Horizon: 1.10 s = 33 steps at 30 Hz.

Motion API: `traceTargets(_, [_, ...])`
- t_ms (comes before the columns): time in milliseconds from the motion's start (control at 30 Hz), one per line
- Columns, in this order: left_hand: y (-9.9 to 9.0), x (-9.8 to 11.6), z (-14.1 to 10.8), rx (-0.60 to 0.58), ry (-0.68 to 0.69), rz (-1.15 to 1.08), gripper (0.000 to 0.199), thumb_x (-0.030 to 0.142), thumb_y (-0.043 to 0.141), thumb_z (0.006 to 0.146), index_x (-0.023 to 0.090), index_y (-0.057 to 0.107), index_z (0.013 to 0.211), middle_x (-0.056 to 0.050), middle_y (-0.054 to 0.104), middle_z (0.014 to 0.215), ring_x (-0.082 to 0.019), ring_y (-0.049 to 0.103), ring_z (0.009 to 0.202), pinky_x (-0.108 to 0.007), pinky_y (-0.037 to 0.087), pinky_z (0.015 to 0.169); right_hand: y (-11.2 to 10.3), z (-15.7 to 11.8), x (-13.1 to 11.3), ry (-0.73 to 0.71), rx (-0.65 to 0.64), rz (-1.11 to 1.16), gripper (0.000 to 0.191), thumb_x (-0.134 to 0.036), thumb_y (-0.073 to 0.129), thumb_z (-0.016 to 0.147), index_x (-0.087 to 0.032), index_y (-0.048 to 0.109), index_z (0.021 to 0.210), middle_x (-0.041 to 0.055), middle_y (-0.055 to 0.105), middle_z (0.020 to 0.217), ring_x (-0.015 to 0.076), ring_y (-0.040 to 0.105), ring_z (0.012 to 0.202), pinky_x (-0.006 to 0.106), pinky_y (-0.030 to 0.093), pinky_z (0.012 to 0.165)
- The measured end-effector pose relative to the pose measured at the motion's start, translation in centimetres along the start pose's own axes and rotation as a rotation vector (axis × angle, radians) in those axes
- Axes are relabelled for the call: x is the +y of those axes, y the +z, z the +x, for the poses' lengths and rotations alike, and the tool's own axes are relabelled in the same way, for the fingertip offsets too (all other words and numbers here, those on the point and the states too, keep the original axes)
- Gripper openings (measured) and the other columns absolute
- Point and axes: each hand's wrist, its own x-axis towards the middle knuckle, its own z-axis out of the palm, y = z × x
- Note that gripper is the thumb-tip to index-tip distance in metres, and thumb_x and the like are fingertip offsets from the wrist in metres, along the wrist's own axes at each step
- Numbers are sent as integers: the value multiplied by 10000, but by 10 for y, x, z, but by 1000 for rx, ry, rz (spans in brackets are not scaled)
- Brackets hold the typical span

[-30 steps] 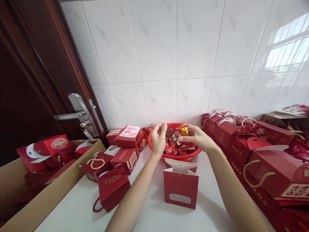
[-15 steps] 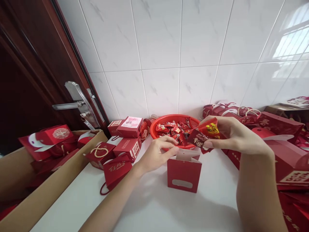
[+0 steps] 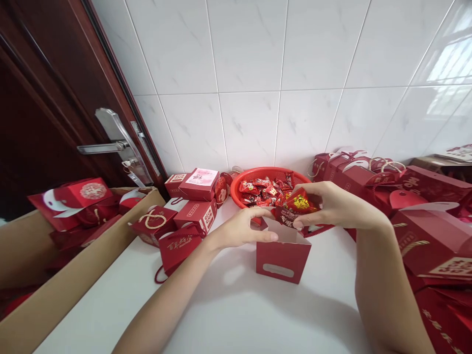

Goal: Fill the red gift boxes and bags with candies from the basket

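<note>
A small red candy box [image 3: 282, 261] stands upright on the white table, its top open towards me. My left hand [image 3: 243, 228] grips it at the upper left, thumb along the near rim and fingers at the far side. Wrapped candies, one red and gold [image 3: 299, 202] and one dark maroon [image 3: 286, 216], are pinched in my right hand [image 3: 332, 204]. They hang right over the box's opening, the maroon one at the rim. Behind the box sits a red plastic basket [image 3: 241, 172] with several wrapped candies [image 3: 263, 189].
Several red gift boxes [image 3: 193, 214] are stacked left of the basket. A cardboard carton [image 3: 84, 260] with more red boxes stands at the far left, by a door [image 3: 44, 88]. Larger red boxes [image 3: 429, 241] crowd the right side. A tiled wall [image 3: 247, 123] rises behind.
My right hand has moved left and brought the candies over the box. My left thumb has slid to the near rim, and the top looks wider open. The view has shifted slightly.
</note>
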Motion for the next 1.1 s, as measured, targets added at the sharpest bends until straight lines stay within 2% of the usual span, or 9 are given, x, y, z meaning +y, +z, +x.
traceTargets(167, [0, -1, 1, 7, 4, 9, 395, 333, 817, 709, 238, 757, 1088, -77, 703, 1238, -238, 687, 968, -315, 560, 794, 2, 0, -1, 9, 41, -113, 358, -502, 774, 696, -191, 604, 742, 0, 625, 652, 139, 540, 576, 252, 371, 486])
traceTargets(333, [-2, -3, 1, -38, 9, 33, 375, 353, 793, 738, 245, 744, 1095, -75, 682, 1269, -249, 656, 1084, -328, 533, 883, 4, 0, 0, -41, 103, -176, 411, -570, 759, 697, -195, 595, 734, -38, 521, 561, 102, 426, 498, 248, 303, 461])
traceTargets(433, [-3, -5, 1, -42, -15, 25, 402, 371, 795, 734, 258, 731, 1114, -68, 651, 1326, -252, 644, 1120, -328, 528, 900, 5, -1, -1, -32, 196, -102, 390, -568, 718, 755, -190, 647, 818, -8, 586, 617, 126, 482, 535, 261, 353, 491])
traceTargets(533, [-2, -5, 1, -29, -52, 22, 415, 390, 807, 717, 257, 738, 1104, -77, 668, 1292, -236, 679, 1011, -324, 549, 844, 8, 0, -4, -73, 340, 43, 410, -558, 693, 794, -181, 686, 955, 50, 679, 779, 178, 585, 657, 280, 431, 557])
traceTargets(600, [-1, -4, 1, -14, -55, 29, 412, 367, 815, 707, 248, 746, 1096, -79, 696, 1230, -219, 690, 937, -318, 559, 810, 12, 3, -8, -99, 358, 77, 388, -526, 695, 803, -180, 693, 980, 61, 696, 830, 188, 607, 700, 278, 446, 577])
traceTargets(667, [0, -3, 1, -7, -29, 7, 401, 332, 819, 706, 240, 750, 1091, -73, 731, 1135, -214, 697, 893, -316, 565, 788, 16, 6, -10, -105, 271, 38, 327, -469, 696, 811, -185, 697, 973, 46, 691, 803, 171, 600, 678, 264, 432, 564])
traceTargets(733, [0, -2, 1, -30, -16, -52, 400, 312, 816, 718, 232, 746, 1104, -70, 751, 1069, -232, 707, 914, -330, 570, 805, 20, 9, -11, -106, 117, -19, 259, -412, 690, 816, -194, 695, 956, 20, 673, 739, 146, 576, 622, 250, 409, 541])
traceTargets(867, [1, 1, 1, -78, -31, -121, 453, 306, 816, 719, 216, 728, 1155, -86, 741, 1137, -269, 700, 1021, -366, 565, 881, 22, 10, -9, -100, -169, -79, 124, -317, 657, 829, -194, 653, 841, -2, 647, 665, 120, 540, 543, 235, 365, 496])
traceTargets(1100, [0, 1, 1, -36, -5, -45, 399, 289, 815, 700, 261, 755, 1093, -46, 730, 1176, -237, 693, 999, -317, 568, 838, 19, 5, -8, -58, -241, -216, 60, -216, 623, 821, -189, 677, 822, -8, 619, 623, 109, 485, 499, 252, 310, 473])
